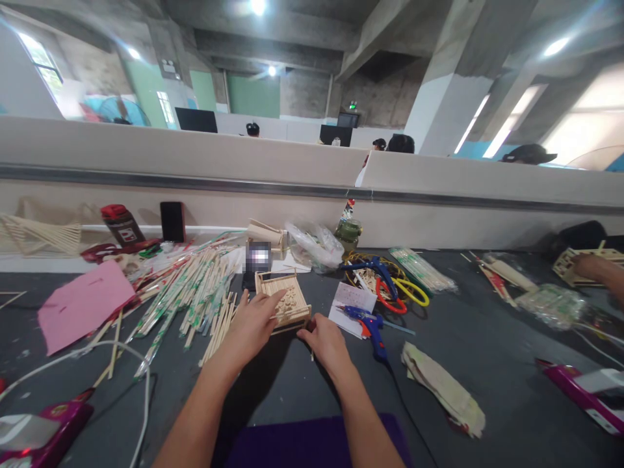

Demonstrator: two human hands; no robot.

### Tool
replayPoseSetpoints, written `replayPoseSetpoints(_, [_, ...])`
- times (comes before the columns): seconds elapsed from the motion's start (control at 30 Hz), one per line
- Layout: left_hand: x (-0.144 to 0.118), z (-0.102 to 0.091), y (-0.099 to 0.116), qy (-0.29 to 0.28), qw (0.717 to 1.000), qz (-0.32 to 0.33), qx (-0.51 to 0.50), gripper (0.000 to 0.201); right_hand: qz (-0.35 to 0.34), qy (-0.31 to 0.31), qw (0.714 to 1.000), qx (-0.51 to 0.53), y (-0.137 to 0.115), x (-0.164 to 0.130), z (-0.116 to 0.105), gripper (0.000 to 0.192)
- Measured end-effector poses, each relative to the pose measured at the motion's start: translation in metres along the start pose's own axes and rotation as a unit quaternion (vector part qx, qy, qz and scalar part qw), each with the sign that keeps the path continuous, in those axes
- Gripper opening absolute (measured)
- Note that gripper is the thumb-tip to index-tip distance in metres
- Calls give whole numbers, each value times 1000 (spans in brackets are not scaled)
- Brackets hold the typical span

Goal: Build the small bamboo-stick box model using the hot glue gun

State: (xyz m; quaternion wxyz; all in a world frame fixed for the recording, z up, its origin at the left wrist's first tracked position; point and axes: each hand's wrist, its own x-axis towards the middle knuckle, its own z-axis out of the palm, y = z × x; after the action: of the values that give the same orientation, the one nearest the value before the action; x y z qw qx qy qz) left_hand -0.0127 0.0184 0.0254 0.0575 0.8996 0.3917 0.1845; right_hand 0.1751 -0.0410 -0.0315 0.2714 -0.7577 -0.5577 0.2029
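- At the far left of the table (pixel 180 409), a stick frame (pixel 41 235) stands near the partition (pixel 234 205); a purple tool (pixel 53 419) lies at the near edge, with a white cable (pixel 146 396) looping beside it.
- Next, a pink sheet (pixel 88 302) lies flat, with a red-capped bottle (pixel 121 224) behind it, tilted.
- A phone (pixel 172 221) leans upright against the partition, right of the bottle.
- Wrapped chopsticks (pixel 190 286) are heaped in front of the phone, and loose bare sticks (pixel 219 328) lie at the heap's near right end.
- The left hand (pixel 253 318) lies over the box's left side, palm down, forefinger stretched across it towards the wood bits (pixel 288 299); whether its fingers clamp the box I cannot tell.
- The box (pixel 263 284), made of sticks and open on top, sits on the table between the two hands, with the bits inside.
- A clear bag (pixel 316 247) lies behind the box.
- The right hand (pixel 325 341) is at the box's near right corner, thumb and forefinger bent close together; whether they pinch anything there I cannot tell.
- Just right of that hand, a blue glue gun (pixel 373 328) lies partly on a paper (pixel 355 300); behind are a green jar (pixel 348 233) and scissors (pixel 414 292) with yellow handles.
- Further right, a glove (pixel 443 389) lies crumpled, well apart from both hands.
- At the far right, a co-worker's hand (pixel 592 266) is at another stick frame, with a second purple tool (pixel 582 393) nearer.
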Motion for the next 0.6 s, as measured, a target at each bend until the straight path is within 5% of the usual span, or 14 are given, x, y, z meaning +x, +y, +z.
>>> replayPoseSetpoints(0.27, [1,-2,2,-3,1000,0,3,58,-3,9,1000,14,4,4,-2,5])
replayPoseSetpoints(0.47, [0,-2,2,-10,1000,1,11,58,-11,27,978,206,11,9,-18,3])
replayPoseSetpoints(0.6, [0,-2,2,-5,1000,-1,9,58,-3,-14,952,304,5,7,-19,12])
